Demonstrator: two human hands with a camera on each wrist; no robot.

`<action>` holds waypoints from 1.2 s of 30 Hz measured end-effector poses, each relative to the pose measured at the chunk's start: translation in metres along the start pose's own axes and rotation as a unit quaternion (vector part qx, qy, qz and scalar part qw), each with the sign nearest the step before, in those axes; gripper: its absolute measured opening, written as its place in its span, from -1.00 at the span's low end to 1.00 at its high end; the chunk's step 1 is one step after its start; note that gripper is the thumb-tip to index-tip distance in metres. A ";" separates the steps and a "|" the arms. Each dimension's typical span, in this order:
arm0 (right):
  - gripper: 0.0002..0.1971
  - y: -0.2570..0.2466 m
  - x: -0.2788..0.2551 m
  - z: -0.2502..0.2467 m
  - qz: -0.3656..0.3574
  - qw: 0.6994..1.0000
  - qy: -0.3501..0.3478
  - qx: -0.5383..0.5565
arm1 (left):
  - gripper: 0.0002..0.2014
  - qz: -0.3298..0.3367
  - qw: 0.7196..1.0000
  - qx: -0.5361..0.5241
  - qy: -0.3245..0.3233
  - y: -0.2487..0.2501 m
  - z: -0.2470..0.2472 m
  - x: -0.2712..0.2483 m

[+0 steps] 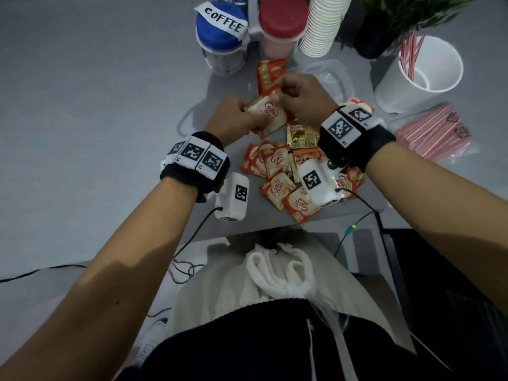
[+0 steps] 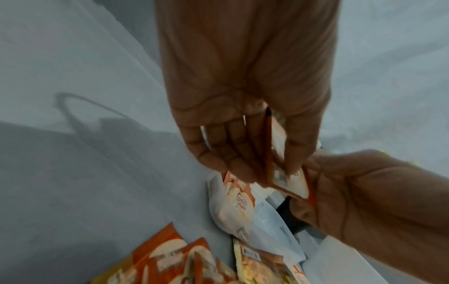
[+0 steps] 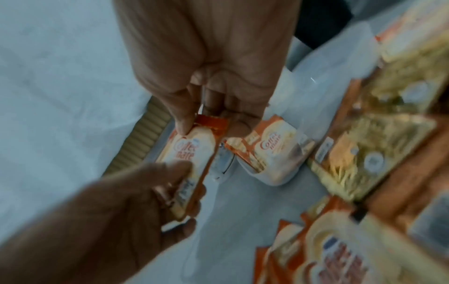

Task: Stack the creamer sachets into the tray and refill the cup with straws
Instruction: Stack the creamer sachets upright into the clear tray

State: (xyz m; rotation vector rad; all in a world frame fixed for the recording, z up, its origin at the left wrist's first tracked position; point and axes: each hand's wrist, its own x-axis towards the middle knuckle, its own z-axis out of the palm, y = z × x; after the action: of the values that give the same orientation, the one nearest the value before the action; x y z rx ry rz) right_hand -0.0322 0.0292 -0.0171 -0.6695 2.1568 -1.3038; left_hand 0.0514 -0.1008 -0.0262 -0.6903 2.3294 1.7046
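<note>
Two hands share one creamer sachet (image 1: 266,112): the left hand (image 1: 231,119) pinches its near end, the right hand (image 1: 302,101) its far end. Its long axis points ahead toward the clear tray (image 1: 334,78), just beyond the right hand, the nearer one.

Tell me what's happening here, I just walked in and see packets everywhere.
A person is sorting creamer sachets. Both the left hand and right hand grip a small bunch of sachets above the table. A few sachets already stand in the clear tray, and many loose sachets remain. The white cup holds only a few straws; the straw bag lies untouched.
</note>
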 end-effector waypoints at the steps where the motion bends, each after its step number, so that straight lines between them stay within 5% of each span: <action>1: -0.87 -0.001 -0.002 0.000 -0.021 0.999 -0.012 -0.048 | -0.79 0.004 1.000 0.002 0.003 0.002 0.001 -0.002; 10: -0.84 0.021 -0.036 -0.006 -0.025 0.985 0.009 -0.171 | -0.75 -0.038 0.997 -0.061 -0.026 -0.014 0.014 -0.029; 15: -0.80 0.038 -0.056 0.001 -0.016 0.961 -0.073 -0.267 | -0.67 -0.081 0.992 -0.082 0.056 -0.038 0.024 -0.035; 21: -0.45 0.048 -0.070 0.017 -0.035 0.880 -0.221 -0.419 | -0.53 -0.097 0.985 -0.100 0.106 -0.047 0.030 -0.031; 25: -0.55 0.051 -0.065 0.018 -0.094 0.865 -0.208 -0.447 | -0.65 -0.108 0.980 -0.098 0.133 -0.047 0.031 -0.030; 36: -0.83 0.044 -0.039 0.014 -0.065 0.887 -0.204 -0.409 | -0.67 -0.111 0.970 -0.156 0.146 -0.048 0.031 -0.030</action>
State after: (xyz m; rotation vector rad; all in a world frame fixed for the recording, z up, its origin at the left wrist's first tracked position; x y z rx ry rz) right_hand -0.0002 0.0638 -0.0553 -1.2925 2.2571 -0.1851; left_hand 0.0955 -0.0753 -0.0659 -1.2880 2.0654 1.9947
